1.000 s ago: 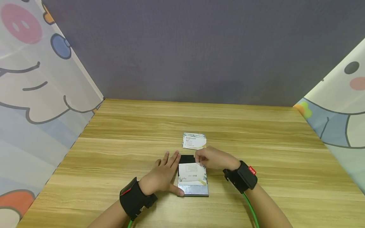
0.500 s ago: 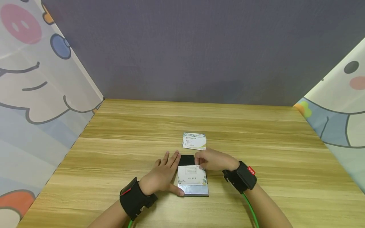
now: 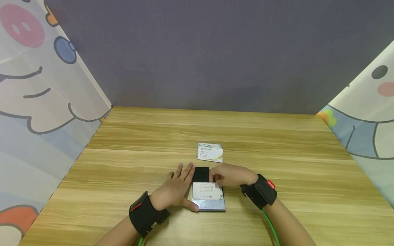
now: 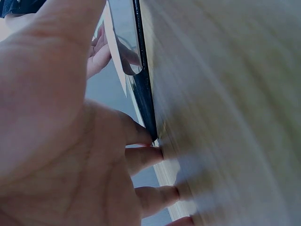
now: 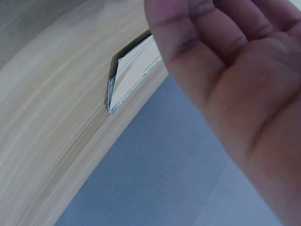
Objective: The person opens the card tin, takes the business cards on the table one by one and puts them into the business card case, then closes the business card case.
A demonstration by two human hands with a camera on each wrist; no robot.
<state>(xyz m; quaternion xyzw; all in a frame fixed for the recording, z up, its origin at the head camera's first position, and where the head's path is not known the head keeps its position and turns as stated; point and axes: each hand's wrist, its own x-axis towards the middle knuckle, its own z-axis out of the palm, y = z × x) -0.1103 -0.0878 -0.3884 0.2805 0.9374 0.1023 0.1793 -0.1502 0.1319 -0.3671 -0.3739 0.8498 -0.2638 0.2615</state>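
A black card holder (image 3: pixel 201 175) with a shiny see-through pocket (image 3: pixel 210 205) lies flat on the table. A white business card (image 3: pixel 207 191) with printed text and leaf decoration lies over it, its lower part at the pocket. My left hand (image 3: pixel 173 191) is spread flat beside the holder, thumb on its lower left corner and fingertips along its upper left side. With curled fingers, my right hand (image 3: pixel 232 175) pinches the card at its upper right corner. In the left wrist view, the holder's black edge (image 4: pixel 146 101) stands beside my left fingertips. The right fingertips' contact is hidden in the right wrist view.
A small stack of business cards (image 3: pixel 210 152) lies just beyond the holder, also seen as a stack (image 5: pixel 134 70) in the right wrist view. The wooden table (image 3: pixel 147 136) meets a grey panel (image 3: pixel 215 68) at the back. Cartoon-printed walls (image 3: pixel 18 85) flank it.
My right hand has drawn the business card toward the near end of the holder, baring more black at the far end. The left hand has stayed in place.
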